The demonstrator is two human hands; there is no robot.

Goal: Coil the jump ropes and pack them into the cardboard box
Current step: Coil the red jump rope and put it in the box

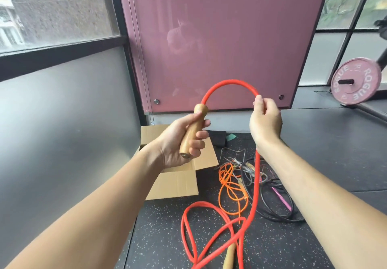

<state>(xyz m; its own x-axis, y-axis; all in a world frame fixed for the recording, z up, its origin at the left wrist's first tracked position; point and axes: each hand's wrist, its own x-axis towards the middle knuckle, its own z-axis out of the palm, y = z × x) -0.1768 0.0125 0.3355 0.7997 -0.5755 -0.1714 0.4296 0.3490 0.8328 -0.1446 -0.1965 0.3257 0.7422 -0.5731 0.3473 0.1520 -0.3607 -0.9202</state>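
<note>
My left hand (184, 140) grips a wooden handle (193, 130) of the thick red jump rope (230, 84), held up above the open cardboard box (178, 182). The red rope arcs from the handle to my right hand (265, 117), which pinches it between thumb and fingers. From there it hangs down to the floor, where it lies in loose loops (209, 226) beside its second wooden handle (230, 256). Right of the box, a thin orange rope (228, 182) and a tangle of black ropes (272, 197) with a pink handle (281, 197) lie on the floor.
The box stands against a grey frosted wall panel (62, 132) on the left. A pink panel (219, 44) rises behind it. A pink weight plate on a bar (356, 82) stands at the far right. A dark block (217, 137) lies behind the box on speckled black flooring (314, 237).
</note>
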